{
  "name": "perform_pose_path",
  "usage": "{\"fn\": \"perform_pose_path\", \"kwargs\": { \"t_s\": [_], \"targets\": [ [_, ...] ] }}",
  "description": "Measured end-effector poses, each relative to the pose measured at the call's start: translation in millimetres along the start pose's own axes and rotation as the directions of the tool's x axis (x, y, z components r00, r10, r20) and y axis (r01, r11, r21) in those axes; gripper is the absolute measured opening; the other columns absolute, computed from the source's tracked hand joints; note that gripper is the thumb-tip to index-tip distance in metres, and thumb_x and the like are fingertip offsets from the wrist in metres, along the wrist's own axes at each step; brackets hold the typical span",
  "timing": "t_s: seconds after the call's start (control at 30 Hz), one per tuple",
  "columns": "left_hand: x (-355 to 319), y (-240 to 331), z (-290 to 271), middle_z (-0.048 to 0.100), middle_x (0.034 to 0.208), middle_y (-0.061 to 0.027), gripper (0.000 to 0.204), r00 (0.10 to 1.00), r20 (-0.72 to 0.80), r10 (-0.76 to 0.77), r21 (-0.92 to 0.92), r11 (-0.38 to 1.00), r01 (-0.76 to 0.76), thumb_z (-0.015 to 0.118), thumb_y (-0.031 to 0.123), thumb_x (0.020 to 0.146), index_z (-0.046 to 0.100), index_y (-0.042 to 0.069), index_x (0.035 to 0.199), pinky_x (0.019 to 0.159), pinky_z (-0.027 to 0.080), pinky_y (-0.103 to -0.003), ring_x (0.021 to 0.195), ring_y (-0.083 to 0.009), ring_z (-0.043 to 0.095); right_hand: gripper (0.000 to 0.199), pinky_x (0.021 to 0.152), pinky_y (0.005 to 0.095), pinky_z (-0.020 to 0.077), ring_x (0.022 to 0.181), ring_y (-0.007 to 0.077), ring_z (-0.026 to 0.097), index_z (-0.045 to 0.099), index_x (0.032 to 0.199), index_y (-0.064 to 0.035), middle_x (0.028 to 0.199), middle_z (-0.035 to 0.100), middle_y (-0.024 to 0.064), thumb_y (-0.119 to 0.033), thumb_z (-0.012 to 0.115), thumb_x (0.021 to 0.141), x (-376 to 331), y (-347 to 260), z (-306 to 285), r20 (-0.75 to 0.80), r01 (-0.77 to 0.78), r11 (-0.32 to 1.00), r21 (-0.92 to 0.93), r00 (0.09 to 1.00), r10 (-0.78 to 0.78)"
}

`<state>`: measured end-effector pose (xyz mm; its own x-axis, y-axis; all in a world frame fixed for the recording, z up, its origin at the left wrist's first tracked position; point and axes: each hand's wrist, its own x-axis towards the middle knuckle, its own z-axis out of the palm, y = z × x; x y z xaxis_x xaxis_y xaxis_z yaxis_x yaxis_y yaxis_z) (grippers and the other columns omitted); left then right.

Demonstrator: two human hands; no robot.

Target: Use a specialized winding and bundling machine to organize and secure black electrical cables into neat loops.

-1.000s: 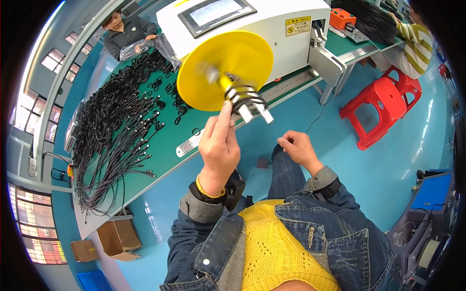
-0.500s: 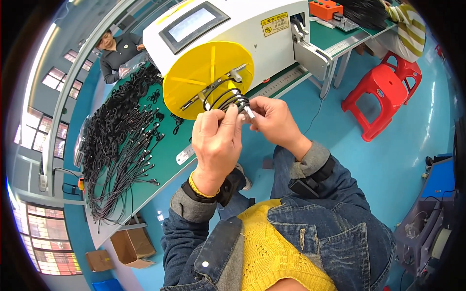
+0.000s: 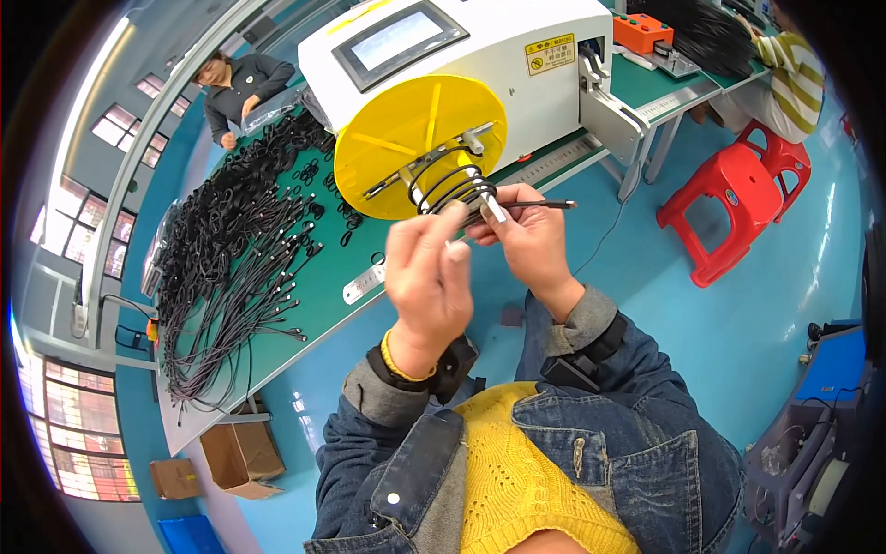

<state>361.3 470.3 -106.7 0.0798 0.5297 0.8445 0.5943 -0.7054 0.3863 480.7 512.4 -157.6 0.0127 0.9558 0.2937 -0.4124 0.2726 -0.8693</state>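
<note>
A black cable [image 3: 454, 191] is wound in several loops around the metal posts on the front of a yellow disc [image 3: 369, 162]. My right hand [image 3: 535, 245] is closed around the cable by the post's end, and a straight cable end [image 3: 554, 204] sticks out to the right past its fingers. Left of it, just below the loops, is my left hand [image 3: 426, 282]. Its fingers are blurred, but thumb and forefinger look apart with nothing visible between them. The disc is mounted on a white machine [image 3: 544, 102] with a screen [image 3: 399, 42].
Many black cables [image 3: 231, 240] lie heaped on the green table [image 3: 318, 277] at left, near a metal ruler [image 3: 362, 284]. Beyond them is a person [image 3: 245, 88]. Red stools [image 3: 729, 194] stand at right, near another person in stripes [image 3: 794, 83]. A cardboard box [image 3: 242, 457] lies below the table.
My left hand has come off the loops and moved slightly down and right. A cable end now projects right of my right hand. The person at far left has lowered an arm.
</note>
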Motion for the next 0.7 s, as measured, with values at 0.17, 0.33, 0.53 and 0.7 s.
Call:
{"fn": "perform_pose_path", "kwargs": {
  "t_s": [0.17, 0.33, 0.53, 0.7],
  "targets": [
    [3.0, -19.7, -7.8, 0.058, 0.085, -0.01, 0.023, 0.992, 0.05, -0.12, 0.188, 0.976, 0.108, 0.068, 0.007, 0.076, 0.065, 0.0, 0.097, 0.062, 0.048, -0.032, 0.072, -0.022, 0.057, 0.024, 0.061, 0.0256, 0.0539, 0.073, 0.0169, 0.066, 0.049, 0.108, 0.0038, 0.085, 0.064, 0.011, -0.011, 0.053, 0.09, -4.8, 3.4, 0.5, 0.036, -0.058, 0.993, 0.105, 0.998, 0.055],
    [3.1, -21.3, -6.6, 0.059, 0.084, -0.0094, 0.022, 0.99, 0.032, -0.141, 0.119, 0.984, 0.136, 0.069, 0.0, 0.073, 0.066, 0.002, 0.094, 0.055, 0.049, -0.028, 0.063, -0.018, 0.059, 0.035, 0.063, 0.0258, 0.0536, 0.074, 0.0172, 0.066, 0.039, 0.12, 0.0038, 0.088, 0.064, 0.0121, -0.011, 0.051, 0.092, -14.0, 3.6, 3.6, 0.082, -0.104, 0.988, 0.113, 0.992, 0.095],
    [-0.4, -22.9, -6.8, 0.06, 0.085, -0.0089, 0.019, 0.997, 0.015, 0.079, 0.15, 0.985, -0.08, 0.07, 0.0, 0.071, 0.067, 0.003, 0.09, 0.054, 0.049, -0.026, 0.061, -0.0173, 0.06, 0.037, 0.063, 0.0255, 0.0534, 0.073, 0.0173, 0.065, 0.034, 0.123, 0.0033, 0.089, 0.064, 0.0127, -0.01, 0.05, 0.092, -16.9, 5.7, 1.0, 0.117, -0.128, 0.99, 0.058, 0.986, 0.121],
    [12.7, -13.8, -6.5, 0.06, 0.084, -0.0096, 0.018, 0.983, 0.176, 0.061, 0.249, 0.963, -0.104, 0.07, 0.0, 0.071, 0.067, 0.002, 0.089, 0.054, 0.049, -0.026, 0.063, -0.0178, 0.06, 0.036, 0.061, 0.0243, 0.0526, 0.07, 0.0155, 0.065, 0.036, 0.122, 0.0036, 0.086, 0.063, 0.0107, -0.01, 0.049, 0.092, -7.3, 3.9, 3.9, 0.113, -0.119, 0.99, 0.071, 0.987, 0.111]
  ]
}}
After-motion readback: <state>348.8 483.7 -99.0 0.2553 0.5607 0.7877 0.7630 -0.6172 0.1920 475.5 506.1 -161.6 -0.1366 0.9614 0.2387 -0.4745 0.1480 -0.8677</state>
